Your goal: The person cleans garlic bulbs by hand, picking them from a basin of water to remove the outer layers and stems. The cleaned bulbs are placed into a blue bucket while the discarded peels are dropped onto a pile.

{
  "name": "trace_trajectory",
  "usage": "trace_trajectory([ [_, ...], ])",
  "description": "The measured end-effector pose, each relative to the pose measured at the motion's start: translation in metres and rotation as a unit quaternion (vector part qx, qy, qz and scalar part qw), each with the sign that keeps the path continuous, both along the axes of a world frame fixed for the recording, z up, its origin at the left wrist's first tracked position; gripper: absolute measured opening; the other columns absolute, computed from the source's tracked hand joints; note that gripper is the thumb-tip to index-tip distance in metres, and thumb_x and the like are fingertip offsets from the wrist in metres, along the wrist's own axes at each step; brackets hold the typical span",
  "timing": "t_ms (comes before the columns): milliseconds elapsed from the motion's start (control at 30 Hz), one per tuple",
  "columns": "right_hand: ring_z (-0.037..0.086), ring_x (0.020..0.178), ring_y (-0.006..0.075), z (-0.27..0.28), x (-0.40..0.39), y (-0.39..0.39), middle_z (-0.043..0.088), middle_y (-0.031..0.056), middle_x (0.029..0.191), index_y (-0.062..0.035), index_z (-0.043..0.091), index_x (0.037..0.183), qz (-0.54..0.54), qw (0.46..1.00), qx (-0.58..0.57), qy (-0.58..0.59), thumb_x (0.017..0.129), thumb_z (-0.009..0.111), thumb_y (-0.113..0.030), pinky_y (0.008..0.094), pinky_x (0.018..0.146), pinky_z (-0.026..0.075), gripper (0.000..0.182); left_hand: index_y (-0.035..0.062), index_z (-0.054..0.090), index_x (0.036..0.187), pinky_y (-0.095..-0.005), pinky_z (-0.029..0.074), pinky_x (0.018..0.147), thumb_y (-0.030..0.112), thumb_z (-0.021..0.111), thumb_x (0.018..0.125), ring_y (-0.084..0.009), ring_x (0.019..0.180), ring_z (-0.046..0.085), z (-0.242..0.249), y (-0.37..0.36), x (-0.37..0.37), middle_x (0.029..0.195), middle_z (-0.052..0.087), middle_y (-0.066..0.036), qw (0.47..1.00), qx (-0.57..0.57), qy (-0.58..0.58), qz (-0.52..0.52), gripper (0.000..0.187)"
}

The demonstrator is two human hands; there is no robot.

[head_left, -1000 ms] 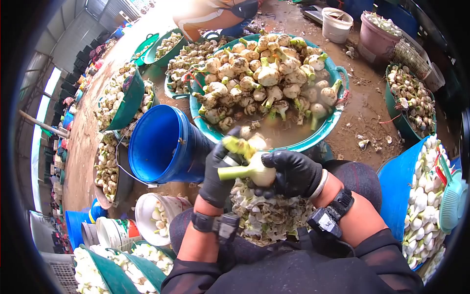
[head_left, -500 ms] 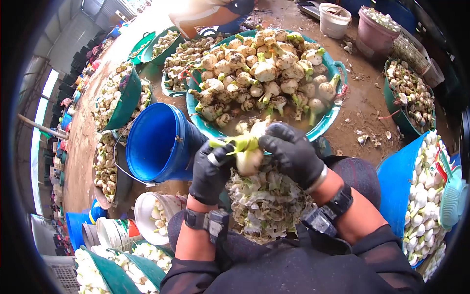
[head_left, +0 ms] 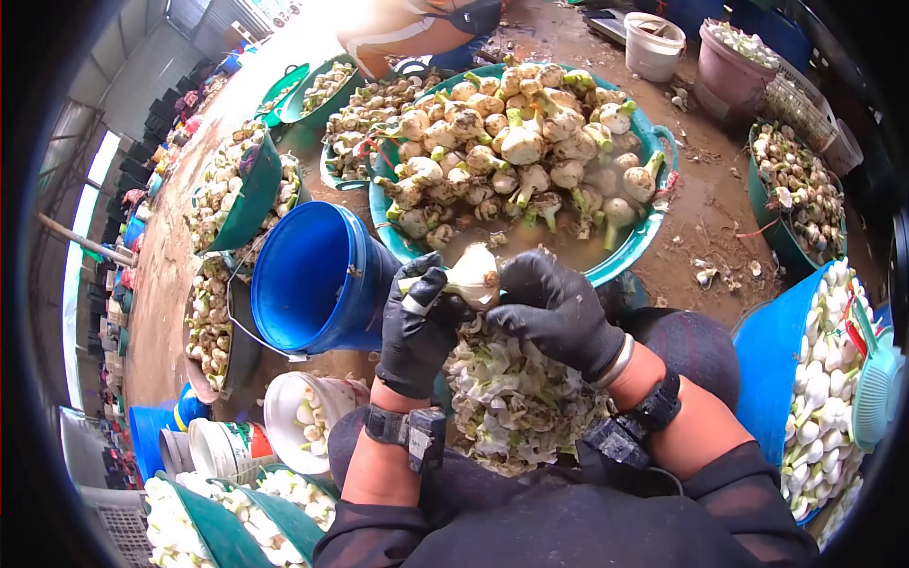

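Black gloves cover both hands. My left hand (head_left: 415, 331) is closed round the green stem of a pale garlic bulb (head_left: 475, 276), whose root end points right. Close against the bulb's right side is my right hand (head_left: 561, 312), its fingers curled; whether they pinch anything is too small to tell. Just beyond the hands stands a large green tub (head_left: 653, 222) of muddy water, with many soiled bulbs (head_left: 521, 145) heaped in it. Below the hands lies a pile of peeled skins (head_left: 525, 402).
An empty blue bucket (head_left: 308, 275) lies tilted at the left. White bulbs (head_left: 819, 388) fill a blue container (head_left: 772, 350) at the right. Another person (head_left: 398, 38) is beyond the tub. Buckets and green baskets (head_left: 256, 199) of bulbs stand around.
The bulb has turned, and its root end now faces right instead of hanging down with loose green leaves. My right hand's fingers have curled beside it. The view has shifted slightly.
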State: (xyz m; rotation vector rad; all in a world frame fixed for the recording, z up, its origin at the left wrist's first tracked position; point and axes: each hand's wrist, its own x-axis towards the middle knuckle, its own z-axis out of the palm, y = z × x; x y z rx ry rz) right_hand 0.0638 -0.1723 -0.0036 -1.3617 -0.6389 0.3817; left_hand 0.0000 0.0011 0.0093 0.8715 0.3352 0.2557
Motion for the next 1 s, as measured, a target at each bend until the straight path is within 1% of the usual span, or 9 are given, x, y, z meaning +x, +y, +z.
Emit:
trace_trajectory([
  [100, 0.058, 0.079, 0.0093, 0.008, 0.003, -0.001, 0.061, 0.0019, 0.092, -0.0033, 0.057, 0.104, -0.008, 0.993, 0.009, 0.121, 0.078, 0.07, -0.007, 0.0262, 0.072, 0.05, 0.029, 0.0074, 0.056, 0.107, -0.0314, 0.053, 0.058, 0.015, 0.061, 0.088, -0.0155, 0.069, 0.061, 0.008, -0.01, 0.0, 0.091, 0.06, -0.006, 0.999, 0.034, 0.011, -0.006, 0.021],
  [167, 0.058, 0.08, 0.01, 0.01, 0.004, -0.002, 0.062, 0.0035, 0.093, -0.0028, 0.056, 0.106, -0.008, 0.974, 0.052, 0.22, 0.081, 0.065, -0.005, 0.0263, 0.072, 0.05, 0.026, 0.0057, 0.056, 0.109, -0.0296, 0.052, 0.058, 0.015, 0.063, 0.087, -0.0142, 0.069, 0.06, 0.007, -0.01, 0.0, 0.091, 0.061, -0.006, 0.98, 0.197, -0.017, -0.017, 0.025],
  [233, 0.059, 0.084, 0.0103, 0.003, 0.004, -0.002, 0.062, 0.0038, 0.094, -0.0023, 0.056, 0.107, 0.009, 0.959, 0.088, 0.268, 0.084, 0.061, -0.005, 0.0259, 0.074, 0.05, 0.024, 0.0025, 0.057, 0.11, -0.0284, 0.052, 0.058, 0.016, 0.065, 0.085, -0.0147, 0.066, 0.061, 0.009, -0.008, 0.0, 0.087, 0.061, -0.007, 0.974, 0.224, -0.019, -0.015, 0.029],
  [300, 0.059, 0.088, 0.0102, 0.004, 0.002, 0.001, 0.063, 0.0038, 0.096, -0.0018, 0.056, 0.108, -0.001, 0.966, 0.148, 0.213, 0.084, 0.061, -0.003, 0.0259, 0.075, 0.05, 0.025, -0.0004, 0.056, 0.109, -0.0281, 0.052, 0.058, 0.018, 0.066, 0.085, -0.0156, 0.063, 0.061, 0.009, -0.005, 0.001, 0.083, 0.062, -0.008, 0.98, 0.199, 0.012, -0.01, 0.032],
  [667, 0.056, 0.073, 0.0071, 0.02, -0.011, 0.002, 0.063, 0.0033, 0.082, -0.0018, 0.06, 0.09, -0.147, 0.983, -0.056, -0.09, 0.079, 0.069, -0.008, 0.0254, 0.066, 0.048, 0.016, 0.0011, 0.057, 0.098, -0.0314, 0.055, 0.058, 0.027, 0.066, 0.086, -0.0162, 0.064, 0.061, 0.002, -0.015, 0.01, 0.075, 0.055, -0.002, 1.0, 0.024, 0.012, -0.004, 0.03],
  [700, 0.059, 0.071, 0.0193, 0.022, -0.011, 0.002, 0.061, 0.0096, 0.08, -0.0028, 0.059, 0.089, -0.175, 0.974, -0.079, -0.122, 0.078, 0.068, -0.011, 0.0314, 0.063, 0.048, 0.016, 0.0011, 0.057, 0.098, -0.0314, 0.055, 0.058, 0.027, 0.066, 0.086, -0.0162, 0.064, 0.061, 0.004, -0.017, 0.01, 0.075, 0.055, -0.002, 1.0, 0.023, 0.012, -0.005, 0.03],
  [733, 0.061, 0.068, 0.0316, 0.023, -0.01, 0.003, 0.06, 0.0159, 0.077, -0.0038, 0.057, 0.088, -0.202, 0.962, -0.102, -0.154, 0.078, 0.067, -0.015, 0.0374, 0.06, 0.048, 0.018, 0.0026, 0.057, 0.099, -0.0308, 0.054, 0.058, 0.028, 0.065, 0.086, -0.0158, 0.065, 0.061, 0.005, -0.018, 0.01, 0.076, 0.054, -0.001, 0.994, 0.107, 0.018, -0.004, 0.029],
  [767, 0.061, 0.068, 0.0316, 0.023, -0.009, 0.003, 0.06, 0.0159, 0.077, -0.0038, 0.057, 0.088, -0.204, 0.961, -0.103, -0.154, 0.078, 0.067, -0.015, 0.0374, 0.06, 0.048, 0.018, 0.0041, 0.056, 0.101, -0.0302, 0.053, 0.058, 0.029, 0.063, 0.087, -0.0155, 0.066, 0.061, 0.006, -0.02, 0.011, 0.077, 0.054, -0.001, 0.982, 0.19, 0.023, -0.002, 0.029],
  [1000, 0.057, 0.068, 0.0318, 0.012, -0.011, 0.002, 0.055, 0.0138, 0.076, -0.0052, 0.054, 0.09, -0.224, 0.88, -0.241, -0.342, 0.082, 0.057, -0.02, 0.0412, 0.058, 0.047, 0.016, -0.0012, 0.054, 0.1, -0.029, 0.053, 0.054, 0.014, 0.066, 0.083, -0.0185, 0.058, 0.063, 0.011, -0.023, 0.006, 0.074, 0.06, -0.009, 0.948, 0.317, 0.007, -0.004, 0.025],
])
